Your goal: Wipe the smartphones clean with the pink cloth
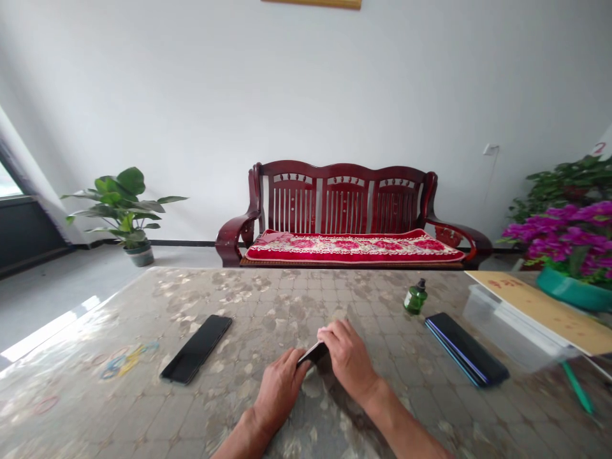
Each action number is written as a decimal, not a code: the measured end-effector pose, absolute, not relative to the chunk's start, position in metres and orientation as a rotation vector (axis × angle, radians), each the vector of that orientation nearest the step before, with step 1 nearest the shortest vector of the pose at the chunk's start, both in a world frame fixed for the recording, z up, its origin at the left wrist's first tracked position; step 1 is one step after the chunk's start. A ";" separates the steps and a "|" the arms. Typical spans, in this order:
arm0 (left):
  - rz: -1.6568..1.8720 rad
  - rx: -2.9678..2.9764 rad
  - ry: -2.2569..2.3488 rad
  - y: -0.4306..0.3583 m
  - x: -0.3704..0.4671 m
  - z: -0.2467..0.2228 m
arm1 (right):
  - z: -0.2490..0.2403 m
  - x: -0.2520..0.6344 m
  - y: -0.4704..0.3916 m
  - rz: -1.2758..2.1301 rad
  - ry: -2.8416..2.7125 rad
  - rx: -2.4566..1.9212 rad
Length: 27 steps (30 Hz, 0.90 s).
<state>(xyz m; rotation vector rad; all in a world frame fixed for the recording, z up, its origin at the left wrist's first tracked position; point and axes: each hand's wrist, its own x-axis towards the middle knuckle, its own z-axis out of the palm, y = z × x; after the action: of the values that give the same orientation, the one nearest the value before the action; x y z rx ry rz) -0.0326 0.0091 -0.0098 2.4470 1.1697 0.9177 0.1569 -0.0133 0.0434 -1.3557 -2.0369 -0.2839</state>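
Observation:
Over the middle of the table, my left hand (280, 384) and my right hand (348, 358) are both closed on a slim phone (313, 352). It is tilted, so its light edge and a strip of its dark face show, while my fingers cover both ends. A black phone (197, 349) lies flat to the left of my hands. On the right rest stacked dark phones (466, 349) with bluish edges. Just beyond that stack stands a small green bottle (415, 297) with a black top.
Coloured rubber bands (123, 363) lie on the patterned tablecloth (268, 306) at left. A clear plastic box (507, 331), a tan folder (549, 309), a green pen (577, 387) and purple flowers in a teal pot (574, 288) occupy the right. A wooden bench (344, 204) stands beyond.

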 end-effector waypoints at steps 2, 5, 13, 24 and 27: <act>0.897 2.425 1.208 0.010 -0.033 -0.011 | 0.042 0.173 0.000 -0.262 -1.918 -1.463; 0.878 2.400 1.239 0.010 -0.033 -0.010 | 0.037 0.194 0.017 -0.114 -1.693 -1.567; 0.908 2.315 1.270 0.007 -0.033 0.000 | 0.013 0.205 0.035 0.278 -1.394 -1.549; 1.046 2.046 1.347 0.015 -0.033 -0.012 | -0.013 0.190 0.035 0.496 -1.151 -1.475; 0.998 2.015 1.374 0.018 -0.034 -0.011 | -0.016 0.179 0.039 0.517 -1.193 -1.471</act>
<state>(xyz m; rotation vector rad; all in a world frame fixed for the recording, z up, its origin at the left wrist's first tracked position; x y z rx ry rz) -0.0336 0.0179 -0.0112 2.0147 1.3738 0.9983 0.1795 0.0390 -0.0164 -1.4707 -1.1930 0.5173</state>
